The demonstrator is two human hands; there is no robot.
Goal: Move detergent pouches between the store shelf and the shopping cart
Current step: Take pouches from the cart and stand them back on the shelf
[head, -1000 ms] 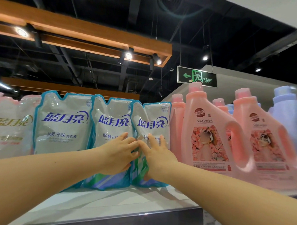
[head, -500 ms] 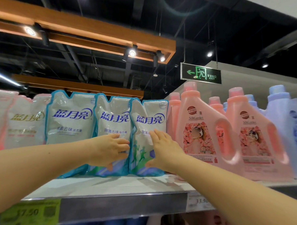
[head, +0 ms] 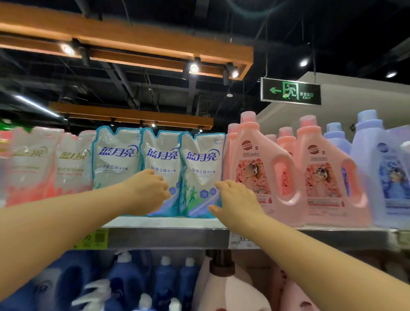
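Three blue-and-white detergent pouches stand upright side by side on the upper shelf (head: pixel 167 236): the left pouch (head: pixel 116 156), the middle pouch (head: pixel 163 153) and the right pouch (head: pixel 201 169). My left hand (head: pixel 148 190) rests against the lower front of the middle pouch with its fingers curled in. My right hand (head: pixel 235 199) is at the right pouch's right edge, fingers apart and touching that edge, thumb low near its bottom corner. Neither pouch is lifted. No shopping cart is in view.
Pink-and-white pouches (head: pixel 34 164) stand to the left. Pink jugs (head: pixel 257 171) press close on the right, then lilac bottles (head: pixel 381 172). Price tags (head: pixel 94 238) hang on the shelf front. Blue bottles (head: pixel 128 279) and a cream jug (head: pixel 226 295) fill the shelf below.
My hands have moved apart: the right one slid from the front of the right pouch to its right edge, the left one curled on the middle pouch. The view dropped, showing the lower shelf.
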